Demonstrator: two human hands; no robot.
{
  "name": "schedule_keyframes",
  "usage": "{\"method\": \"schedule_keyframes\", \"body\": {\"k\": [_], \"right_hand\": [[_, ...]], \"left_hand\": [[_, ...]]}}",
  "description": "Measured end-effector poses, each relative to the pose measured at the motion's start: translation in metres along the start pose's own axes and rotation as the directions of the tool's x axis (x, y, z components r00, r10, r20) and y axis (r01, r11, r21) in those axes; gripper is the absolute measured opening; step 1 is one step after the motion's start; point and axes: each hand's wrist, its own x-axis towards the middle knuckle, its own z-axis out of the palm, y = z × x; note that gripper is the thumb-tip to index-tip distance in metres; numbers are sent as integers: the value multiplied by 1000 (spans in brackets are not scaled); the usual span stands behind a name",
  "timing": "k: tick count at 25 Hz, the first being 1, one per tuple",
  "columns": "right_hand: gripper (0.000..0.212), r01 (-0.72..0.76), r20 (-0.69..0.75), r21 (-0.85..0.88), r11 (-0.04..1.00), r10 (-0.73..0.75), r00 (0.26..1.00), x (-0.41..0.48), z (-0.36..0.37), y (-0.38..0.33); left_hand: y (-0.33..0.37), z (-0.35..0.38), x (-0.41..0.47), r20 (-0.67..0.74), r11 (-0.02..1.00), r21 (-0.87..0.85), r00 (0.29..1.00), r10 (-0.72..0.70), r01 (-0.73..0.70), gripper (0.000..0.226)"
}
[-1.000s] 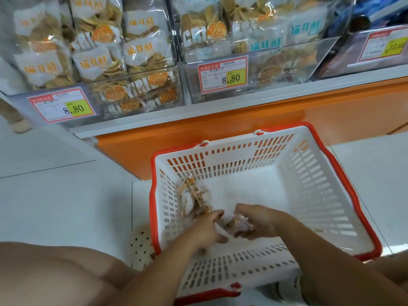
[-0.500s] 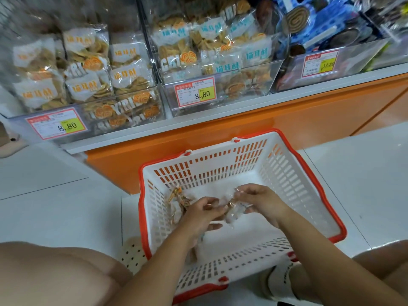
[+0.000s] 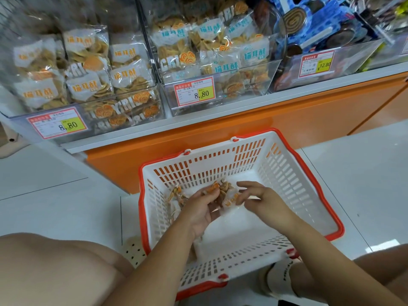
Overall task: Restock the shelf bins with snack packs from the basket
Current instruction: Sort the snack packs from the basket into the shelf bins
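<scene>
Inside the basket (image 3: 298,186), the left hand (image 3: 202,210) cups a bundle of snack packs (image 3: 221,191), likely gathering several for one trip. The right hand (image 3: 265,200) meets them from 3 o'clock (pinching or merely steadying, I cannot tell). The shelf bins (image 3: 231,96) sit at 12 o'clock.

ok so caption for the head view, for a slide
Left hand holds small clear snack packs over the red-rimmed white plastic basket, right hand touching them, below full clear plastic shelf bins
</scene>
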Motion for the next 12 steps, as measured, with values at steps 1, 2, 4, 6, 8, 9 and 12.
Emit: {"method": "schedule_keyframes", "body": {"k": [1,2,4,6,8,9,12], "right_hand": [[18,-29,-77,95,995,36,996,2,-2,-1],[12,-44,-120,176,983,66,991,3,-4,-4],[25,-73,-77,231,970,94,993,6,-4,-6],[33,-110,-19,245,963,119,993,8,1,-5],[30,-126,-41,301,945,145,989,11,9,-2],[28,-125,-77,330,936,159,984,12,11,-1],[27,-91,-142,529,844,194,971,16,9,2]], "left_hand": [[1,0,-1,11,1000,-1,1000,4,-4,26],[2,1,-2,20,1000,5,1000,4,-4,26],[0,2,-4,29,999,33,1000,9,-10,26],[-1,3,-5,22,999,41,1000,19,-20,22],[0,2,-6,6,999,40,1000,24,-24,19],[1,1,-7,3,999,48,1000,24,-25,20],[3,-4,-7,-37,993,117,999,11,-6,25]]}}
